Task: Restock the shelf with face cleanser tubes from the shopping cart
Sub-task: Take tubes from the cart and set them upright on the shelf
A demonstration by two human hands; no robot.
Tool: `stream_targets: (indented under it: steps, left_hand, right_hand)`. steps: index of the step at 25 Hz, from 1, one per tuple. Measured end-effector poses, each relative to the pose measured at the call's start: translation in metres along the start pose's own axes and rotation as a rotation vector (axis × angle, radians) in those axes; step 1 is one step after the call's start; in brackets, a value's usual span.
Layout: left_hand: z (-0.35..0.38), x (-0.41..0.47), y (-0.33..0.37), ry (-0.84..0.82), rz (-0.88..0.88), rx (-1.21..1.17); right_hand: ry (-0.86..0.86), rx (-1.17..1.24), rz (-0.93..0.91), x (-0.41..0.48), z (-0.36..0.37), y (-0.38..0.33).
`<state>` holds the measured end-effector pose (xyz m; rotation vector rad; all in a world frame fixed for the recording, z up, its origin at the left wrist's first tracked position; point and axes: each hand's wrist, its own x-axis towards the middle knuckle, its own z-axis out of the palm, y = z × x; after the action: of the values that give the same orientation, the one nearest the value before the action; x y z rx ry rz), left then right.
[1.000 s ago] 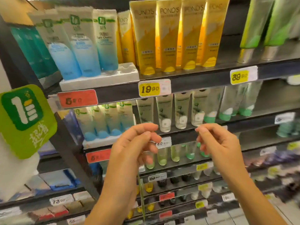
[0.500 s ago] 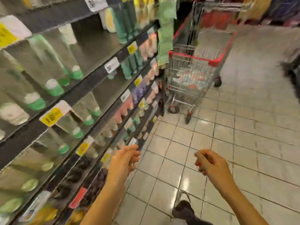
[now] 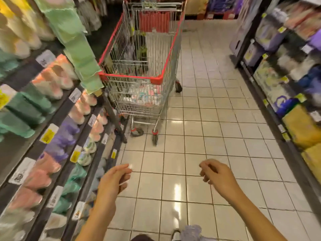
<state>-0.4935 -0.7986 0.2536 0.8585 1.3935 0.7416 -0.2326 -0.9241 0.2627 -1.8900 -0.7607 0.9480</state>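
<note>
Two hands, both empty. Left hand [image 3: 115, 178]: fingers loosely curled, nothing between them, held low over the floor and just beside the shelf [image 3: 57, 117] edge. Right hand [image 3: 217, 174]: same loose curl, thumb and fingers apart, nothing held, well apart from the left.

Floor [image 3: 217, 110]: pale glossy tile with dark grout, glare patches ahead of the person's feet. One shoe tip shows at the bottom edge.

Shopping cart [image 3: 139, 79]: wire basket, red rim, standing ahead along the aisle, its near left corner close against the shelf run and a hanging green strip [image 3: 78, 46] of packets. Contents at the bottom: a blurred pale heap with pink and teal flecks, most likely the face cleanser tubes [image 3: 142, 98]; individual tubes cannot be made out.

Shelf, left side: rows of tubes in green, pink and purple, price tags on the lips, all smeared by motion.

Opposite shelving [image 3: 286, 75]: bagged goods, not part of the job.

Risks, as judged:
- Stock lies deep in the basket; a long reach over the rim could tip the cart or roll it away.
- Blurred view suggests a quick turn; an elbow could sweep tubes off the left shelf.
- Hanging strip could snag an arm near the cart's corner.
- Mixed heap: wrong item could be picked.
</note>
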Motion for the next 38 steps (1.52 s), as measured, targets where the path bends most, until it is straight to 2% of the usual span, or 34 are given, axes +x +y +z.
stream_targets:
  steps: [4,8,14,18,21,25,28,32,35,36,38]
  left_hand:
    - [0.058,0.070,0.043,0.008,0.008,-0.006]
    - [0.112,0.163,0.102,0.015,0.107,-0.060]
    - [0.198,0.312,0.255,0.036,0.287,-0.185]
    - [0.249,0.396,0.344,0.052,0.350,-0.148]
    - [0.279,0.472,0.388,0.090,0.367,-0.141]
    - [0.317,0.605,0.432,0.282,0.302,-0.186]
    - [0.335,0.690,0.446,0.388,0.170,-0.213]
    - [0.335,0.774,0.418,0.533,-0.073,-0.216]
    - [0.332,0.822,0.373,0.513,-0.248,-0.272]
    - [0.332,0.835,0.357,0.485,-0.267,-0.288]
    - [0.330,0.862,0.319,0.536,-0.279,-0.257]
  right_hand:
    - [0.010,0.016,-0.014,0.097,-0.022,-0.036]
    - [0.006,0.051,-0.105,0.219,-0.022,-0.091]
    - [-0.007,0.094,-0.275,0.427,-0.013,-0.230]
    - [-0.044,0.031,-0.387,0.554,-0.012,-0.312]
    - [-0.106,0.016,-0.456,0.658,-0.001,-0.355]
    - [-0.300,-0.080,-0.447,0.826,0.056,-0.398]
    - [-0.483,-0.201,-0.349,0.940,0.116,-0.407]
    - [-0.593,-0.331,-0.183,1.042,0.171,-0.375]
    - [-0.635,-0.537,-0.045,1.100,0.195,-0.318]
    - [-0.646,-0.604,0.003,1.116,0.200,-0.293]
    - [-0.661,-0.703,0.086,1.144,0.208,-0.242]
